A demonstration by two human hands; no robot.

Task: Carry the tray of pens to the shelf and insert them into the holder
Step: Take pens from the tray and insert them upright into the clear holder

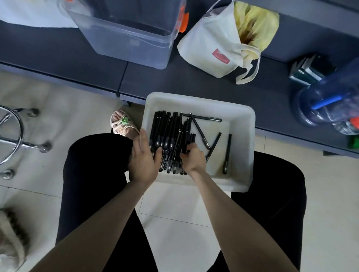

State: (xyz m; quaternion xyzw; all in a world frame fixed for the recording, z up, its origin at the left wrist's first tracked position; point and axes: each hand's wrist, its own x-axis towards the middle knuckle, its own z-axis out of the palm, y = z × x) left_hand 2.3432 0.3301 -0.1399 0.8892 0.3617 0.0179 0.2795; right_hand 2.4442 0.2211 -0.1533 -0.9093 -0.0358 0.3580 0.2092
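In the head view, the white tray [240,120] is lying with its far part on the front edge of the dark shelf [193,86], while its near part is hanging out toward the person's knees, so the carrying step seems finished and the gathering is going on. Most of the black pens [170,132] are lying as one bundle at the tray's left side. The left hand [144,158] is pressing on this bundle from the left with rather straight fingers, probably to keep the pens parallel. The right hand [193,159] is curling its fingers around the bundle's near ends from the other side, probably to squeeze them into one handful. A few loose pens [227,153] are lying apart on the right of the tray. I cannot recognise any pen holder; only a clear plastic box [129,45] and a cloth bag [211,46] are standing farther back on the shelf.
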